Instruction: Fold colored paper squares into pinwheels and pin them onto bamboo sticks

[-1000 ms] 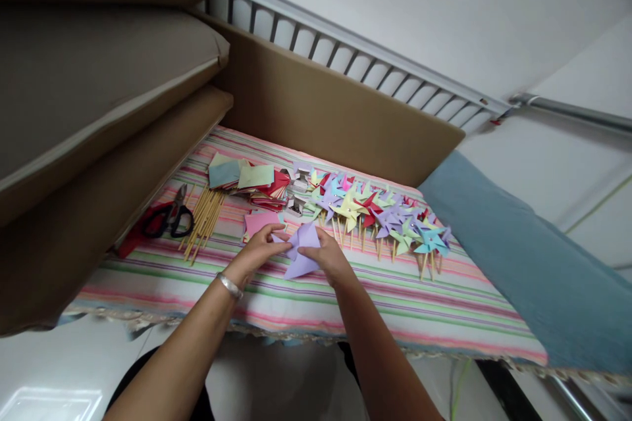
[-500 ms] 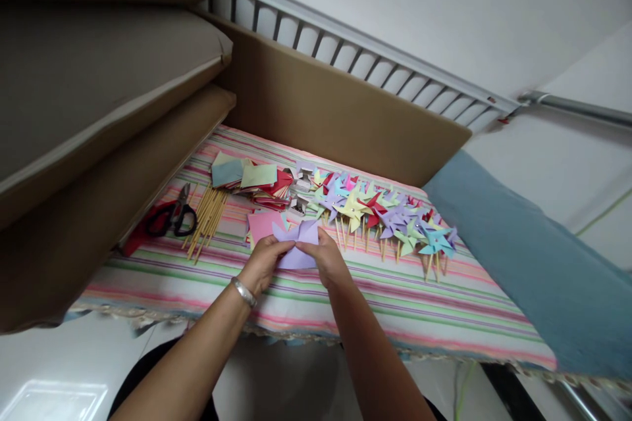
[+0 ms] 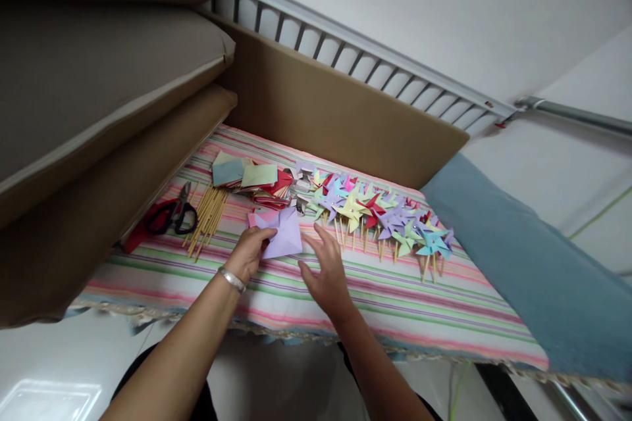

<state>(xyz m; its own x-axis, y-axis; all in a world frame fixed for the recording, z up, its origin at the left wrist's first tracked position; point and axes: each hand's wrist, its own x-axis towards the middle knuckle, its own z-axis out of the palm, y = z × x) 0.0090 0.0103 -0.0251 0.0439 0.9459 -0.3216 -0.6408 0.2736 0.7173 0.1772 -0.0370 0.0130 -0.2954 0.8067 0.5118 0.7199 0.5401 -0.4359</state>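
Note:
My left hand (image 3: 251,250) pinches a square of lilac paper (image 3: 285,235) by its left side. The paper has cuts running in from its corners and lies nearly flat above the striped cloth. My right hand (image 3: 324,270) is off the paper, just to its right, fingers apart and holding nothing. Pink paper (image 3: 264,217) shows partly from under the lilac square. Behind my hands are stacks of coloured paper (image 3: 260,175) and small open boxes (image 3: 302,185) whose contents I cannot make out. Several finished paper pinwheels (image 3: 353,208) on sticks lie in rows to the right.
Left of my hands lie a bundle of thin wooden sticks (image 3: 210,217) and black-handled scissors (image 3: 174,214) over something red. Brown cushions (image 3: 123,99) overhang the left side. A brown board (image 3: 336,105) stands at the back, and a blue pad (image 3: 518,256) borders the right.
My right hand has let go of the lilac paper and moved away to the right with fingers spread. My left hand has shifted slightly left, keeping the paper, which now lies flatter.

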